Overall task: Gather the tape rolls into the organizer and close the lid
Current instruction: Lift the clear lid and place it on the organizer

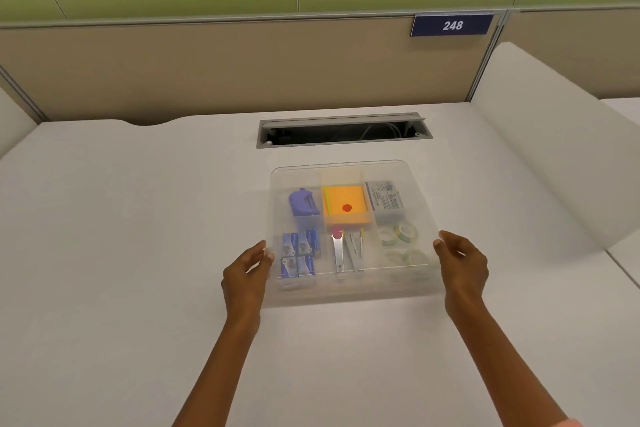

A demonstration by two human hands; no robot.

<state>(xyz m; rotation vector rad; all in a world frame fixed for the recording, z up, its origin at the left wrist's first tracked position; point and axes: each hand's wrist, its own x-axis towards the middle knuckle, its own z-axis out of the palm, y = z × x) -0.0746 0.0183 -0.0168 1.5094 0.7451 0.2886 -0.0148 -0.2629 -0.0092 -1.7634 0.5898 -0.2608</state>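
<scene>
A clear plastic organizer [349,291] stands on the white desk in front of me. Its translucent lid [343,172] lies over it, with the near edge slightly raised. My left hand [247,274] grips the lid's near left corner and my right hand [462,262] grips its near right corner. Through the lid I see several tape rolls [400,236] in the right front compartment, some green-patterned. Other compartments hold a purple tool [303,203], orange sticky notes [344,204], a grey box [384,199], blue staple boxes [299,253] and metal clips [346,250].
A cable slot [343,130] is cut into the desk behind the organizer. A beige partition with a blue sign reading 248 [452,25] rises at the back. A white curved divider [554,149] borders the desk on the right.
</scene>
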